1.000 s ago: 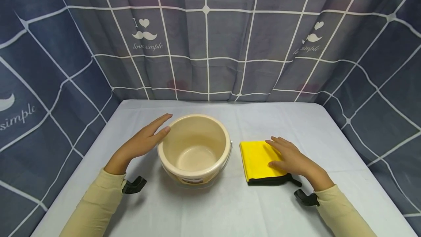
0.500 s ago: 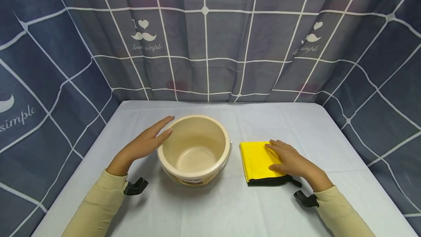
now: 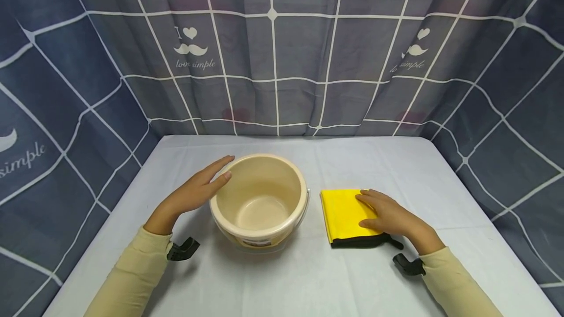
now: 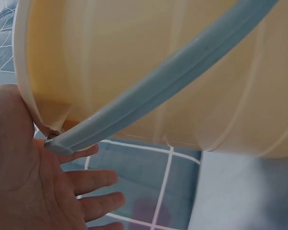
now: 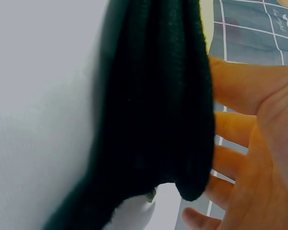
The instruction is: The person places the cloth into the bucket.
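1. I take the bucket (image 3: 259,199) as my landmark: a cream plastic bucket standing upright on the table (image 3: 282,278), mouth up, nothing that I can see inside.
2. My left hand (image 3: 194,192) lies against the bucket's left side, fingers straight and together, the tips at the rim; the thumb touches the rim's outer edge.
3. From the left wrist view I see the same hand (image 4: 33,182) spread flat beside the bucket wall (image 4: 148,72), nothing curled round it. The grey handle (image 4: 163,84) runs slantwise across the wall, its end meeting the bucket just by my palm.
4. The cloth (image 3: 345,214) lies flat on the table to the right of the bucket, near it but not touching. It is folded, yellow on top with a black edge showing on the side nearest me.
5. My right hand (image 3: 389,216) rests on the cloth's right part, fingers stretched out loosely over the yellow, gripping nothing.
6. The right wrist view shows the black fold (image 5: 153,110) close up and blurred, with my fingers (image 5: 244,143) extended just beside it.
7. Behind the bucket a dark blue curtain (image 3: 282,53) with a white grid closes in the table on three sides.
8. Both sleeves (image 3: 128,278) are pale yellow.
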Tool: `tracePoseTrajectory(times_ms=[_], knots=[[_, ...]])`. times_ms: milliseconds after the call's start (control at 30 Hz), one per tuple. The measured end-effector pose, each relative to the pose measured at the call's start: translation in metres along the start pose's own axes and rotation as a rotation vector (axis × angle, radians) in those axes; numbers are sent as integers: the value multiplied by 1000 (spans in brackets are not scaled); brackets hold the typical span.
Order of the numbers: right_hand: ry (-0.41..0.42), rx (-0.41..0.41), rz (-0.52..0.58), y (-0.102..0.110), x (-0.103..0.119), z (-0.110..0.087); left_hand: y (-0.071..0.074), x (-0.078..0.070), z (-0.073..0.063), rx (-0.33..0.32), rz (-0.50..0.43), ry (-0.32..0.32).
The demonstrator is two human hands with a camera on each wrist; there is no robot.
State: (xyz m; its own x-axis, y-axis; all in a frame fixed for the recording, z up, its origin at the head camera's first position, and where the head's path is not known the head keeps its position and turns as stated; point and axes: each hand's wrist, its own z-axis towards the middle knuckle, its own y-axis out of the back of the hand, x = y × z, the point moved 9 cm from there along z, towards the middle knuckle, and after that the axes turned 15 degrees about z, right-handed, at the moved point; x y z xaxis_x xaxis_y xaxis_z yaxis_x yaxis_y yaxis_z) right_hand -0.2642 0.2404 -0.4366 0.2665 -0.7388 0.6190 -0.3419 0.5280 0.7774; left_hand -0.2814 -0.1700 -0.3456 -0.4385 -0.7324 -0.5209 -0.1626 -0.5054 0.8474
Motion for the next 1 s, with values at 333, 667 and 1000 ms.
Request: tracePoseTrajectory(times_ms=[333, 667, 1000], knots=[[-14, -37, -16, 2, -1, 1, -3, 1, 2, 1, -35, -27], [21, -102, -66, 3, 0, 1, -4, -1, 0, -3, -66, -42], [8, -122, -126, 6, 2, 3, -7, 2, 2, -3, -86, -51]])
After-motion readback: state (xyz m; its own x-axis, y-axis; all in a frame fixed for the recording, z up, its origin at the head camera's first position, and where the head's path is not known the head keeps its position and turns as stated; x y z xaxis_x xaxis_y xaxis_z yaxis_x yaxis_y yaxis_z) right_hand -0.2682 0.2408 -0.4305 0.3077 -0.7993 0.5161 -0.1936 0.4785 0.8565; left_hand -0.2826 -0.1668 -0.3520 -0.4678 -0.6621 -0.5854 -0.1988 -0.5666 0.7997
